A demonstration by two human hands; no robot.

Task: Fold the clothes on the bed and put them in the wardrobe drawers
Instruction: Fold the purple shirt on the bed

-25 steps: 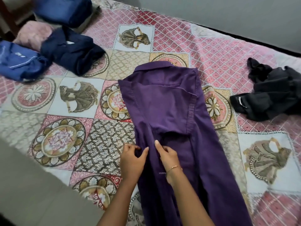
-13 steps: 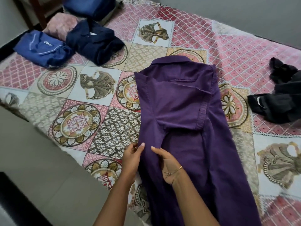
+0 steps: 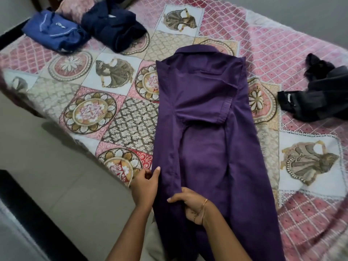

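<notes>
Purple shirt [image 3: 203, 129] lies lengthwise on the bed [image 3: 282, 44], collar toward 12 o'clock, sides folded in. Two folded blue garments [image 3: 54, 32] [image 3: 113, 29] and a pink one [image 3: 73, 6] sit at 10 o'clock; one black crumpled garment [image 3: 320, 97] at 3 o'clock. Left hand [image 3: 145, 185] pinches the shirt's left edge; right hand [image 3: 190, 202] grips a fold beside it.

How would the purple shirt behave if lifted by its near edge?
Probably floppy: the purple shirt creases and drapes over the bed edge. Likely light, since the left hand and right hand gather it with fingertips. Its folded sleeves would probably fall open.
</notes>
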